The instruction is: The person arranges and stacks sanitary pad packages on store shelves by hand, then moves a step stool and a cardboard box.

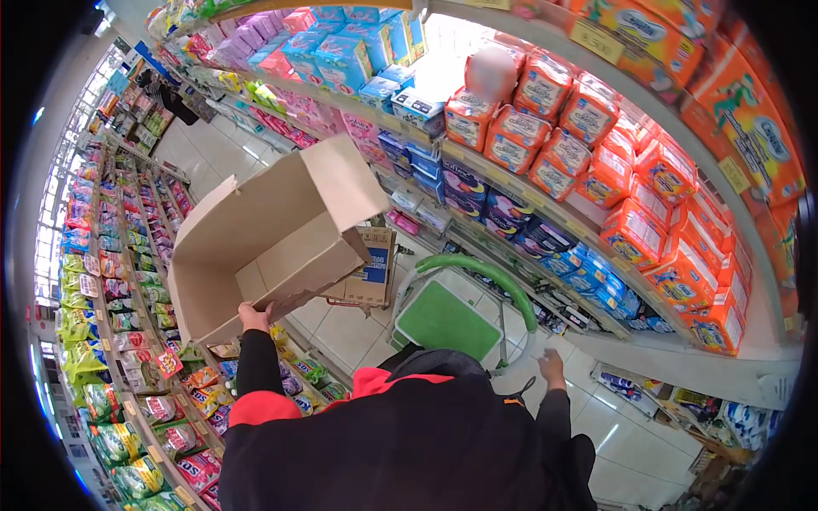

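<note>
My left hand (256, 317) is closed on the lower edge of a large cardboard box (281, 230). The box is held up and tilted, its open side facing me, with bare brown walls and a flap standing out at the upper right. Down at my right side, my right hand (552, 368) hangs with nothing visible in it, its fingers loosely apart. Nearest to it is a stool with a green seat (449, 320) and a curved green backrest (503, 285). Behind the raised box, another cardboard box (371, 271) with a blue printed panel is partly hidden.
Shelves with orange diaper-like packs (554, 162) and blue packs (341, 60) line the right side. Colourful pouches (111, 289) fill shelving on the left. White floor tiles (341, 336) run between them. A person in dark clothes (166, 95) is far down the aisle.
</note>
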The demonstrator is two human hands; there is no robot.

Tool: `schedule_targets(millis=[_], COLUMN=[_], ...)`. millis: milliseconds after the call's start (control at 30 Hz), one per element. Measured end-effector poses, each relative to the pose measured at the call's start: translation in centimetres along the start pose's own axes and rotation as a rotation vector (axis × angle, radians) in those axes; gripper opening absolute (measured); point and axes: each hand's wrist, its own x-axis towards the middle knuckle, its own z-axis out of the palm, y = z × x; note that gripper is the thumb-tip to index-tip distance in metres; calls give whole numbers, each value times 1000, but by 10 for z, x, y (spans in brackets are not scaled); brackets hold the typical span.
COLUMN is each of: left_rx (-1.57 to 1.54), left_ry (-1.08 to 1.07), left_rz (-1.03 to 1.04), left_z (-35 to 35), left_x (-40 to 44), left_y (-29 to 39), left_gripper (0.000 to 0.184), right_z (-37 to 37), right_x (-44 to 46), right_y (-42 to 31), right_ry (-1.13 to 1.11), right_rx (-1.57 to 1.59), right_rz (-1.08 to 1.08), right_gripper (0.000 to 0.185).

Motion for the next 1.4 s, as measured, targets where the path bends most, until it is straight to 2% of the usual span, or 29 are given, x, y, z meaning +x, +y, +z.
schedule_targets(millis=[67, 100, 167, 233, 267, 367, 400, 433, 600, 667, 733, 800, 867, 933, 967, 1133, 1200, 1267, 1333, 1400], left_rx=[106, 60, 129, 199, 236, 330, 377, 443, 386, 374, 383, 463, 521, 625, 641, 650, 650, 650, 634, 650], left_ry=[-113, -53, -85, -122, -151, -200, -218, -180, -263, -307, -283, -258, -272, -132, -171, -193, -182, -254, -549, -318], left_rz=[33, 0, 2, 2, -24, -100, -129, -129, -261, -217, -259, -272, -285, -284, -403, -523, -546, -636, -724, -651], left_z=[8, 16, 27, 38, 41, 49, 53, 75, 80, 84, 92, 98, 99, 109, 102, 61, 48, 31, 22, 19], left_x=[17, 28, 41, 61, 76, 116, 126, 93, 129, 136, 134, 138, 136, 99, 109, 98, 105, 125, 125, 141], left_y=[-4, -7, -12, -22, -26, -41, -45, -41, -64, -77, -83, -89, -96, -95, -105, -149, -164, -171, -162, -172], left_gripper=[37, 35, 35, 34, 35, 36, 37, 40, 38, 37, 34, 35, 42, 55, 67, 76, 75, 70, 82, 79], right_z=[5, 8, 10, 9, 13, 12, 14, 13, 8, 10, -4, -14, -11, -11, -11, -11, -8, -1, 4, 8], right_x=[-24, -35, -61, -86, -99, -125, -131, -134, -131, -124, -122, -125, -127, -134, -137, -152, -155, -156, -158, -158], right_y=[30, 46, 55, 63, 70, 56, 51, 49, 29, 31, -13, -55, -43, -43, -50, -66, -62, -48, -44, -53], right_ry=[-6, -19, -25, -79, -70, 68, 76, 83, 123, 157, 143, 162, 181, 199, 181, 187, 150, 179, 221, 212], right_rx=[-134, -234, -343, -213, -220, 103, 95, 99, 122, 43, 26, -32, -4, 22, 17, 11, -42, -20, 15, 25], right_rz=[38, 52, 86, 311, 331, 674, 686, 688, 670, 489, 532, 473, 498, 518, 540, 607, 616, 627, 635, 627], right_gripper=[38, 36, 35, 34, 34, 39, 39, 40, 40, 41, 41, 40, 40, 40, 40, 41, 41, 41, 41, 41])
